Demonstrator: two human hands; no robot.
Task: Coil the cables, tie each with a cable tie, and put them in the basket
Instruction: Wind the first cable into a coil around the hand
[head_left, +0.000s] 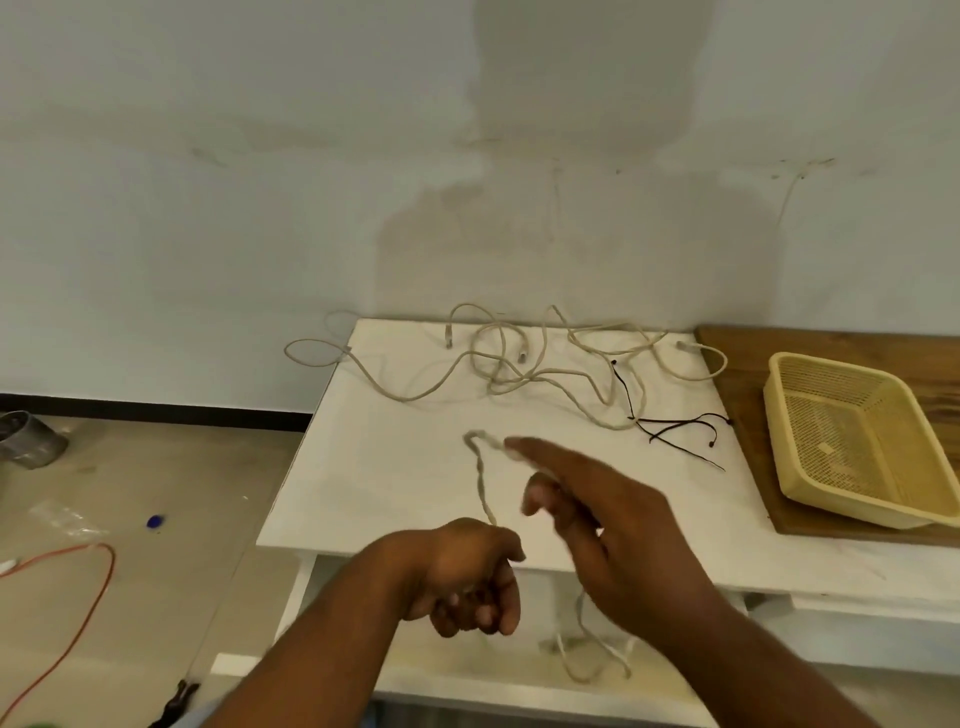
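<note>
My left hand (467, 571) grips a beige cable (480, 483) at the front edge of the white table (389, 467). From it the cable rises in a blurred loop to the fingertips of my right hand (613, 530), whose fingers are stretched out straight. The cable's other end hangs below the table edge. Several more beige cables (545, 371) lie tangled at the back of the table. Thin black ties (675, 426) lie to their right. A yellow mesh basket (857, 506) sits on the right with nothing in it.
The basket rests on a wooden board (753, 415) against the table's right side. On the floor to the left lie an orange cable (98, 582), a metal can (31, 439) and a small blue cap (154, 521). A wall stands right behind the table.
</note>
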